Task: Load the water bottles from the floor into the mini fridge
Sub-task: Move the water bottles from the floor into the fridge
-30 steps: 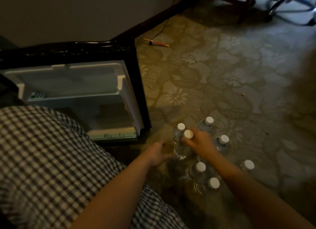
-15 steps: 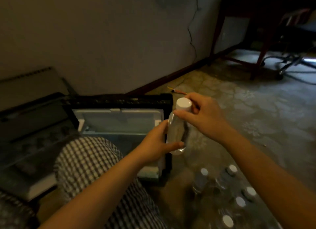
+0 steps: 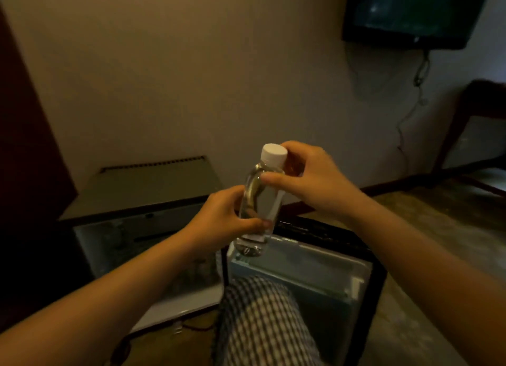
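A clear water bottle (image 3: 267, 198) with a white cap is held upright in mid-air in front of me. My left hand (image 3: 221, 223) grips its lower body from the left. My right hand (image 3: 309, 179) holds its neck and shoulder just under the cap. Below and left stands the mini fridge (image 3: 153, 196), its dim interior (image 3: 142, 245) open toward me. Its open door (image 3: 315, 270) swings out to the right, under the bottle. The other bottles on the floor are out of view.
My knee in checked cloth (image 3: 262, 319) rises between me and the fridge door. A dark screen (image 3: 416, 12) hangs on the wall at top right, with a cable below it. A dark wooden table (image 3: 471, 125) stands at the right over patterned carpet (image 3: 443, 229).
The bottle came off the floor in my right hand, my left hand joined on its body, and both carried it up over the fridge door. My view tilted up, so the floor bottles dropped out of sight.
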